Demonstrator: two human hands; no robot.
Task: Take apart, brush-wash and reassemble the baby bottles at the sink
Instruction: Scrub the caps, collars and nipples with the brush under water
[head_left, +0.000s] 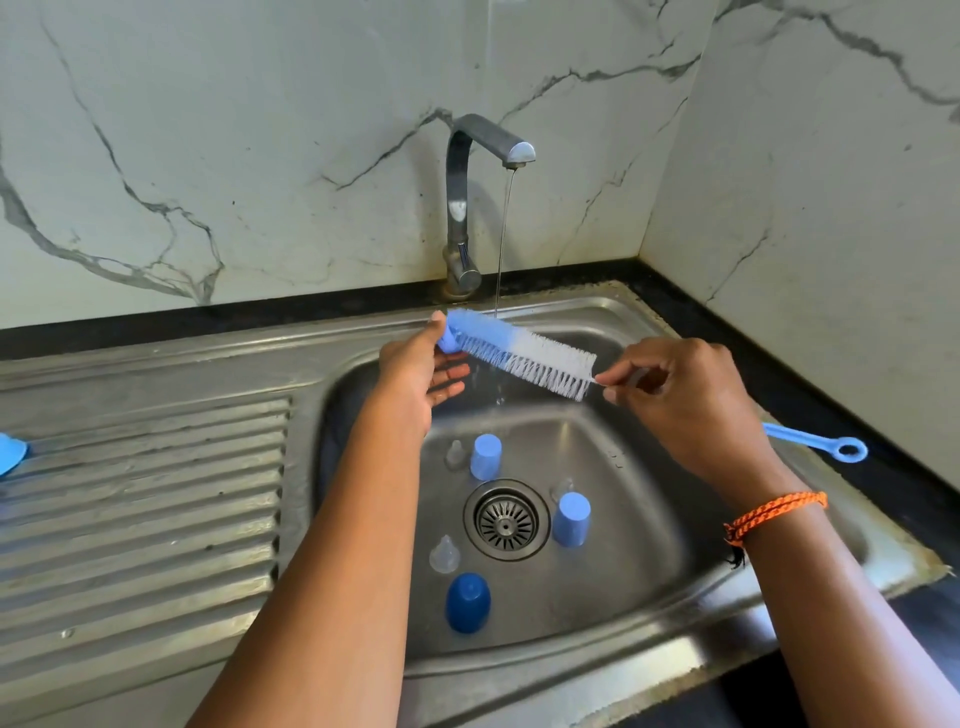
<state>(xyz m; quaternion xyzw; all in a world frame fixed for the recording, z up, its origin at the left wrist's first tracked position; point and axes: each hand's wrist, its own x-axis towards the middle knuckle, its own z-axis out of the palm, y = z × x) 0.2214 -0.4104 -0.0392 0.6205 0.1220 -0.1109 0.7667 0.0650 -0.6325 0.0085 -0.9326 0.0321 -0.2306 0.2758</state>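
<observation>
A blue and white bottle brush (524, 353) is held across the sink (649, 545) under the thin water stream. My right hand (685, 400) grips its handle, whose blue ring end (852, 449) sticks out behind the hand. My left hand (415, 374) pinches the blue tip between thumb and fingers. In the basin stand two light blue caps (485, 457) (570, 519) and a dark blue cap (467, 603). Clear nipples lie beside them, one near the front (444, 555), one at the back (454, 454) and one right of the drain (562, 488).
The tap (462, 208) runs at the back of the sink. The drain strainer (506, 519) sits mid-basin. A ribbed steel drainboard (145, 493) spreads to the left, with a blue object (10, 452) cut off at the frame edge. Marble walls close the back and right.
</observation>
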